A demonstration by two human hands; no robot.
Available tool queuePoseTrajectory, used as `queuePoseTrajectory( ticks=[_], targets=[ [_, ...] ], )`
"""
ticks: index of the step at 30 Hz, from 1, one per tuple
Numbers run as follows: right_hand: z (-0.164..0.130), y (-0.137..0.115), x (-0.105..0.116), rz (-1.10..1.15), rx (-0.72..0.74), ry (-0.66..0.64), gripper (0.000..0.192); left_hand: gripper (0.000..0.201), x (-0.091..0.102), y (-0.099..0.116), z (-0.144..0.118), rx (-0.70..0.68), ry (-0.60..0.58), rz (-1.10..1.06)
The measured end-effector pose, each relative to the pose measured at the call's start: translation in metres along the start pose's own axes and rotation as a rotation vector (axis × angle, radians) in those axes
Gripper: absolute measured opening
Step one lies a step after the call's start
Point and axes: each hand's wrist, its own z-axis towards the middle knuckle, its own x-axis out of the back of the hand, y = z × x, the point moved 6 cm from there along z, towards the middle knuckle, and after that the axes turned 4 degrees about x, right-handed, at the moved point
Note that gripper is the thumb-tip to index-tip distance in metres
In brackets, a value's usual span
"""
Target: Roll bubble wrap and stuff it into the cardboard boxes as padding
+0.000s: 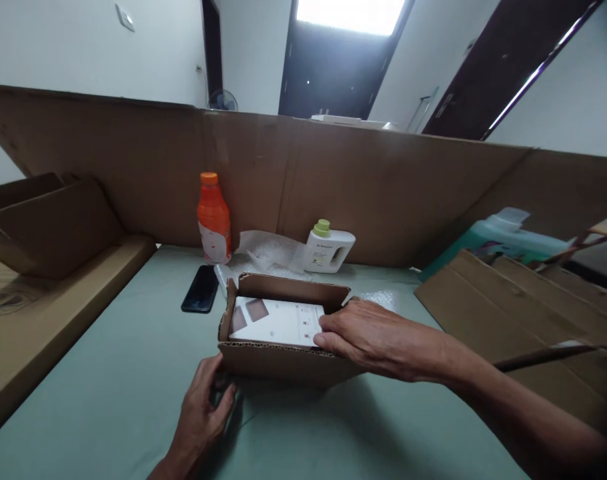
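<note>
A small open cardboard box [283, 363] stands on the green table, its top flaps gone or folded out of sight. Inside it sits a white box [283, 323] with grey printed patches, close to the rim. My right hand [368, 337] reaches over the cardboard box's right end, thumb and fingers closed on the right end of the white box; some fingertips are hidden. At the cardboard box's near left corner is my left hand [201, 403], fingers bent and thumb apart, with the index fingertip at the cardboard. It grips nothing that I can see.
Behind the box lie bubble wrap [273, 253], an orange bottle [214, 220] and a white bottle with a green cap [328, 250]. A phone [200, 289] lies to the left. Large cardboard [463, 300] and a green-liquid jug [503, 233] are right. A cardboard wall [363, 180] closes the back.
</note>
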Motion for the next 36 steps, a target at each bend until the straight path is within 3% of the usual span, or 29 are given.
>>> queuePoseTrajectory(
  ticks=[7, 9, 11, 12, 14, 16, 17, 20, 22, 25, 29, 31, 33, 36],
  targets=[
    [-0.011, -0.009, 0.013, 0.081, 0.031, 0.065, 0.036, 0.031, 0.003, -0.005, -0.003, -0.026, 0.009, 0.02],
    [-0.026, 0.003, 0.03, 0.084, -0.031, 0.293, 0.031, 0.032, 0.006, -0.009, -0.003, -0.009, -0.009, 0.023],
    [-0.051, 0.036, 0.043, 0.092, -0.213, 0.624, 0.031, 0.035, 0.01, -0.015, -0.003, 0.016, -0.032, 0.025],
    [-0.061, 0.057, 0.039, 0.091, -0.323, 0.711, 0.033, 0.037, 0.012, -0.018, -0.004, 0.03, -0.036, 0.023],
    [-0.067, 0.102, 0.01, 0.078, -0.488, 0.647, 0.033, 0.041, 0.014, -0.024, -0.005, 0.071, -0.036, 0.018],
    [-0.052, 0.141, -0.032, 0.061, -0.516, 0.434, 0.027, 0.044, 0.015, -0.029, -0.006, 0.118, -0.015, 0.002],
    [-0.041, 0.158, -0.052, 0.057, -0.508, 0.37, 0.033, 0.046, 0.015, -0.032, -0.006, 0.142, -0.001, -0.006],
    [-0.008, 0.193, -0.098, 0.036, -0.505, 0.298, 0.057, 0.05, 0.013, -0.036, -0.005, 0.21, 0.028, -0.022],
    [0.003, 0.203, -0.118, 0.007, -0.529, 0.273, 0.051, 0.052, 0.01, -0.039, -0.005, 0.274, 0.012, -0.035],
    [-0.013, 0.2, -0.135, -0.051, -0.579, 0.248, 0.032, 0.058, 0.01, -0.042, -0.007, 0.39, -0.014, -0.069],
    [-0.075, 0.174, -0.146, -0.117, -0.618, 0.188, 0.019, 0.063, 0.014, -0.042, -0.01, 0.458, -0.029, -0.101],
    [-0.105, 0.157, -0.144, -0.163, -0.636, 0.218, 0.018, 0.063, 0.015, -0.039, -0.01, 0.463, -0.05, -0.118],
    [-0.119, 0.138, -0.139, -0.145, -0.577, 0.332, 0.033, 0.064, 0.017, -0.032, -0.009, 0.458, -0.063, -0.106],
    [-0.103, 0.103, -0.141, 0.177, -0.293, 0.425, 0.064, 0.068, 0.016, -0.017, -0.008, 0.445, -0.095, -0.067]
  ],
)
